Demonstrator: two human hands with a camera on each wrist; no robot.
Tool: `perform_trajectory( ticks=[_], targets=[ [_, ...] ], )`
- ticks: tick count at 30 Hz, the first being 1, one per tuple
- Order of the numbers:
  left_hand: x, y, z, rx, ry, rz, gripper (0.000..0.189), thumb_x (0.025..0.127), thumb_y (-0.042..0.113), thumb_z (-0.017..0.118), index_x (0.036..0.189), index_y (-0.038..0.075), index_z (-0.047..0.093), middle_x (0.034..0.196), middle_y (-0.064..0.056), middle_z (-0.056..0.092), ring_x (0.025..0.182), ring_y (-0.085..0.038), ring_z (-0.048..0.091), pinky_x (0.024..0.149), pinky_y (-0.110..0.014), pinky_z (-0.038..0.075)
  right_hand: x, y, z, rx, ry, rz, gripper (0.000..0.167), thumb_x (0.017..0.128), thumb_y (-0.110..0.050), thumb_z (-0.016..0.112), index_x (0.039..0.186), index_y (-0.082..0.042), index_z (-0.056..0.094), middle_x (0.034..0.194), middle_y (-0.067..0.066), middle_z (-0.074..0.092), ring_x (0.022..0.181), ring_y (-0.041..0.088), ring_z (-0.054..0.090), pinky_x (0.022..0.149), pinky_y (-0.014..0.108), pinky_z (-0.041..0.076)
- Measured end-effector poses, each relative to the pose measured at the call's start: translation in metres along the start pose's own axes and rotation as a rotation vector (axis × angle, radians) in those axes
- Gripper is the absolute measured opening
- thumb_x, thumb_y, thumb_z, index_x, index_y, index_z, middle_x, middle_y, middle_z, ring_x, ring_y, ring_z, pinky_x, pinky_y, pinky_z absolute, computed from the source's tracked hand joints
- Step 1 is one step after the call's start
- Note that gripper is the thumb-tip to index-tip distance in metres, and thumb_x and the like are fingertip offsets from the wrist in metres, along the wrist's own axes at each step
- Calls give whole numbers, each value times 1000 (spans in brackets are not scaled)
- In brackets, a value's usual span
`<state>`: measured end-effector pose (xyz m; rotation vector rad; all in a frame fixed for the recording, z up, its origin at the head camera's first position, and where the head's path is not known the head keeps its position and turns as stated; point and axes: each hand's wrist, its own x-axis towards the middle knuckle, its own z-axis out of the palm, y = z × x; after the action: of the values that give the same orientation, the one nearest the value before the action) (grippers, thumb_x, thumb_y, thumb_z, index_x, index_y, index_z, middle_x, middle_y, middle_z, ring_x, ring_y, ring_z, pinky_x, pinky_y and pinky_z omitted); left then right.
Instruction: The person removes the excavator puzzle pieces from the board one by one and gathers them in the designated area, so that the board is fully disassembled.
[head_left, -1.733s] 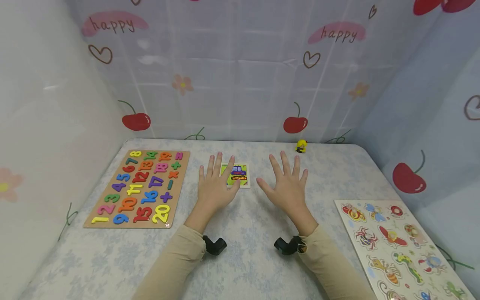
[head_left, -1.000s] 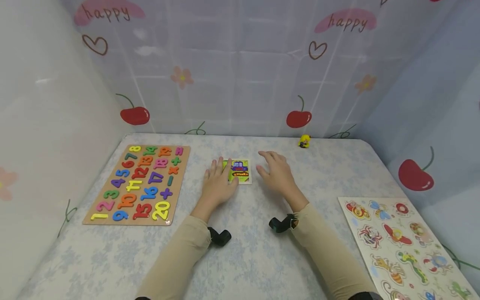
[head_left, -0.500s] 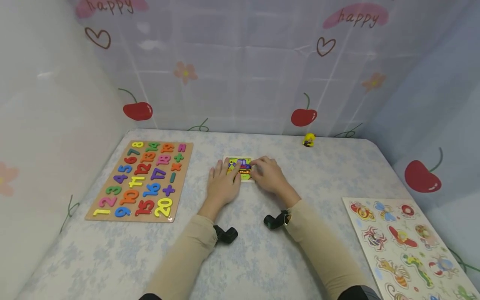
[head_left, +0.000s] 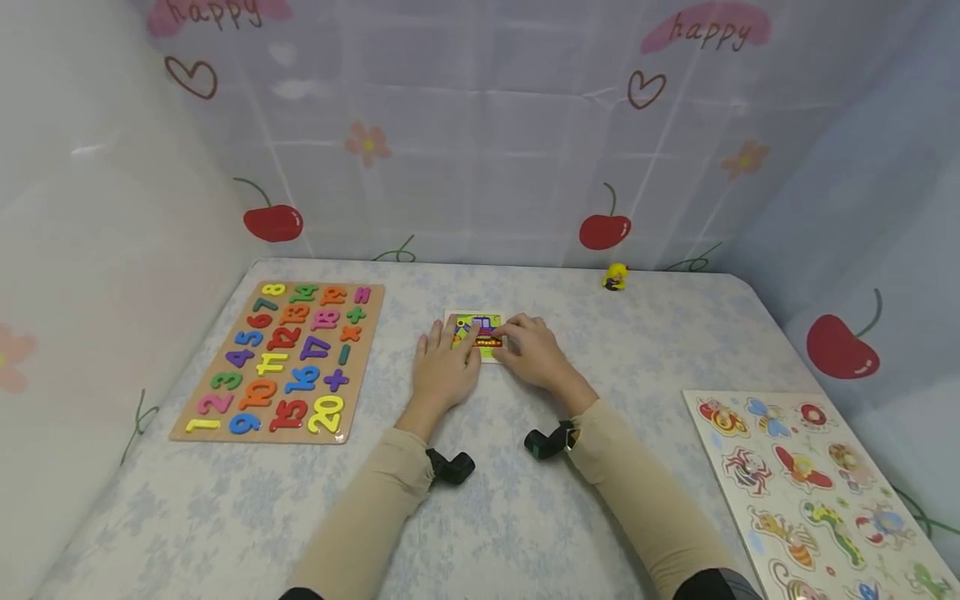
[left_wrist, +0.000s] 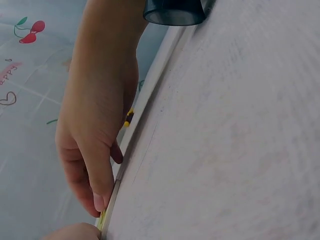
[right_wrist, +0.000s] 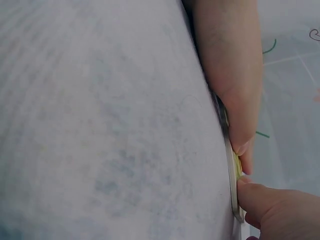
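Observation:
A small square picture puzzle (head_left: 486, 352), white-rimmed with a tracked vehicle on green, lies mid-table. My left hand (head_left: 446, 375) rests over its left side, fingers extended and fingertips on the picture. From the other side my right hand (head_left: 536, 354) reaches in with bent fingers, thumb and index finger pinching at the puzzle's right side. In the left wrist view the right hand (left_wrist: 97, 115) points down at the yellow-green edge, with part of the left hand (left_wrist: 75, 232) below. The right wrist view has the left hand (right_wrist: 232, 85) above and the right hand (right_wrist: 272, 207) below, meeting at the puzzle's edge.
A brown number board (head_left: 352, 358) with coloured digits lies to the left. On the right is a white insect puzzle board (head_left: 813, 492). A small yellow figure (head_left: 616, 277) stands near the back edge. Printed curtains (head_left: 480, 150) surround the patterned table (head_left: 487, 525).
Both hands come down from raised, spread poses to the puzzle. The left fingers settle on it; the right hand moves left, bends its fingers and takes hold at the right side.

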<state>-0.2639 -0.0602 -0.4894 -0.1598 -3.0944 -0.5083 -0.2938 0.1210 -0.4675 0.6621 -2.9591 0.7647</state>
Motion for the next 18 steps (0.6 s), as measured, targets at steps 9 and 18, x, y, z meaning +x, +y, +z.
perform_trajectory(
  ticks=[9, 18],
  targets=[
    [0, 2, 0, 7, -14, -7, 54, 105, 48, 23, 158, 40, 18, 169, -2, 6, 156, -30, 3, 126, -53, 2, 5, 0, 2, 14, -31, 38, 33, 96, -30, 66, 124, -12, 66, 127, 8, 58, 122, 28, 47, 105, 45, 42],
    [-1, 3, -2, 9, -4, 1, 54, 105, 48, 21, 158, 37, 20, 169, -4, 7, 156, -31, 4, 126, -54, 4, 6, 0, 1, 146, -24, 85, 30, 94, -26, 69, 120, -14, 65, 116, 4, 63, 107, 23, 48, 95, 43, 44]
  ],
)
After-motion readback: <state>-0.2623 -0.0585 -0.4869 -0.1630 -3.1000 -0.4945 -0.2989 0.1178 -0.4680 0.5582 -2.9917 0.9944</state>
